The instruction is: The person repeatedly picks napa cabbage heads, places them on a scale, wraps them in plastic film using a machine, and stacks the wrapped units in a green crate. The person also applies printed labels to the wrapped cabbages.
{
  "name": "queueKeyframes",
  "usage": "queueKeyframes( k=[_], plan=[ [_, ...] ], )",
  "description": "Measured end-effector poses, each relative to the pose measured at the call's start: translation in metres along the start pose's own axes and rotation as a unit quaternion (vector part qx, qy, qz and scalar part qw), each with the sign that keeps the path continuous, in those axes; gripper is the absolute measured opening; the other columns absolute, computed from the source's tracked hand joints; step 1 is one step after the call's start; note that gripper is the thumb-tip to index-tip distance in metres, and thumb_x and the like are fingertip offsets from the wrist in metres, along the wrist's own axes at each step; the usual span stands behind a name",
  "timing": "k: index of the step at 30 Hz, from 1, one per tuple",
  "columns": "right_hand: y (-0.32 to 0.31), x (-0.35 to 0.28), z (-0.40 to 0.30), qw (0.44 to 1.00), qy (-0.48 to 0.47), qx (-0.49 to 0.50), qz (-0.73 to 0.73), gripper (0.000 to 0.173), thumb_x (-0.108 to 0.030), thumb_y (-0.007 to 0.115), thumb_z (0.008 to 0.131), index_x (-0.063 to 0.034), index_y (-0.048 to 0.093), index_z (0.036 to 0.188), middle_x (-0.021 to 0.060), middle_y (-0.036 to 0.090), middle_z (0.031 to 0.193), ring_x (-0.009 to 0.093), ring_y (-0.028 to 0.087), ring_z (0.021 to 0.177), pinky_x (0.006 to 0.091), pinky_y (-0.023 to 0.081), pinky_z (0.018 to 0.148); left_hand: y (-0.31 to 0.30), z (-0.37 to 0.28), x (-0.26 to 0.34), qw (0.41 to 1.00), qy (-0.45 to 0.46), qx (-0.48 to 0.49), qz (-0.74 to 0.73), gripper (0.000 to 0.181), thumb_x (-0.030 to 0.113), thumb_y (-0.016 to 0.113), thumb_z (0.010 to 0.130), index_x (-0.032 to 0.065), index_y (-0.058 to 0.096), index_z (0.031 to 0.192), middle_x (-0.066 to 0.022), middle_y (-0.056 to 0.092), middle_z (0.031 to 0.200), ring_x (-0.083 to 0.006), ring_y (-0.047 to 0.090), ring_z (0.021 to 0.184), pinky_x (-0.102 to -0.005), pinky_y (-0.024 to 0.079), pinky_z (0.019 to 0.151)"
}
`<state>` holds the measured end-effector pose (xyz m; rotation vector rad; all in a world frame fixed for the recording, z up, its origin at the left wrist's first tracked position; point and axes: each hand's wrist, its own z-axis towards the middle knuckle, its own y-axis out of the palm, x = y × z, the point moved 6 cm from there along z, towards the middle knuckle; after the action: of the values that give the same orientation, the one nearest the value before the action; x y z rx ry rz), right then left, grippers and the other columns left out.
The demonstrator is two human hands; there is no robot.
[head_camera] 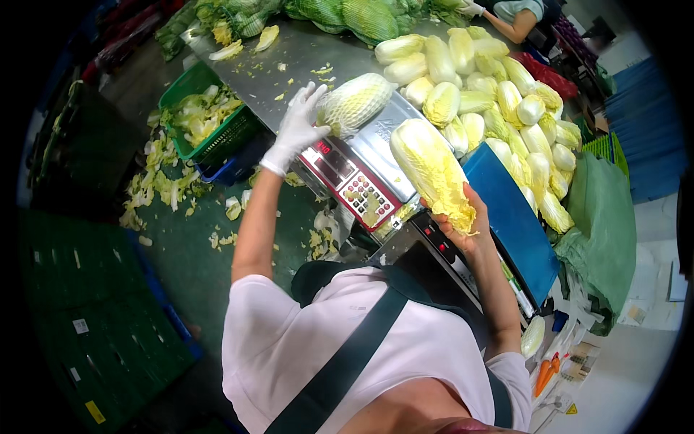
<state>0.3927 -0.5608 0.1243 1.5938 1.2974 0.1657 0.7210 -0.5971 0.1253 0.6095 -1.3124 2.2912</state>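
My left hand point(297, 130) wears a white glove, its fingers spread at the near end of a napa cabbage in a white mesh net point(355, 103); whether they touch it I cannot tell. That cabbage lies across the far end of a digital scale's metal pan point(382, 154). Below the pan, the red-framed keypad panel point(349, 184) has a lit display and leaf scraps on it. My bare right hand point(466, 222) grips the leafy end of a trimmed, pale yellow napa cabbage point(428, 165), held up beside the pan's near right edge.
Many trimmed napa cabbages point(471, 97) are piled on the metal table point(244, 68) beyond the scale. A blue panel point(504, 217) stands at right. A green basket point(181, 81) holds leaf trimmings; more litter the floor. Netted green cabbages point(368, 19) and a co-worker's gloved hand point(470, 8) are at the back.
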Motion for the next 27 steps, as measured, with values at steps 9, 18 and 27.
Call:
queueKeyframes(
  k=[9, 18, 27],
  plan=[
    [0.011, -0.002, -0.004, 0.975, -0.093, 0.01, -0.201, 0.048, -0.029, 0.055, 0.081, 0.0005, 0.044, 0.117, 0.0162, 0.059, 0.096, 0.022, 0.06, 0.067, 0.0289, 0.05, 0.049, 0.036, 0.072, 0.036, 0.994, 0.074, 0.048, -0.072, 0.017, 0.026, 0.056, 0.082, 0.0135, 0.063, 0.091, -0.0103, 0.063, 0.085, -0.031, 0.06, 0.078, -0.0377, 0.048, 0.069],
    [0.039, -0.04, 0.023, 0.662, -0.384, 0.182, -0.617, 0.067, -0.026, 0.073, 0.068, 0.0042, 0.042, 0.119, 0.0141, 0.06, 0.1, 0.025, 0.06, 0.087, 0.0338, 0.048, 0.076, 0.069, 0.085, 0.094, 0.986, 0.008, -0.151, -0.072, 0.025, 0.033, 0.06, 0.078, 0.0124, 0.068, 0.089, -0.0099, 0.066, 0.084, -0.0251, 0.063, 0.078, -0.0321, 0.049, 0.073],
    [0.06, -0.035, 0.112, 0.361, -0.421, 0.143, -0.82, 0.069, -0.024, 0.073, 0.057, 0.0002, 0.046, 0.115, 0.0187, 0.055, 0.096, 0.034, 0.058, 0.079, 0.04, 0.049, 0.063, 0.057, 0.037, 0.145, 0.985, 0.145, 0.061, -0.066, 0.009, 0.02, 0.059, 0.076, 0.0111, 0.061, 0.075, -0.0093, 0.059, 0.067, -0.0276, 0.059, 0.06, -0.0357, 0.048, 0.055]
  ],
)
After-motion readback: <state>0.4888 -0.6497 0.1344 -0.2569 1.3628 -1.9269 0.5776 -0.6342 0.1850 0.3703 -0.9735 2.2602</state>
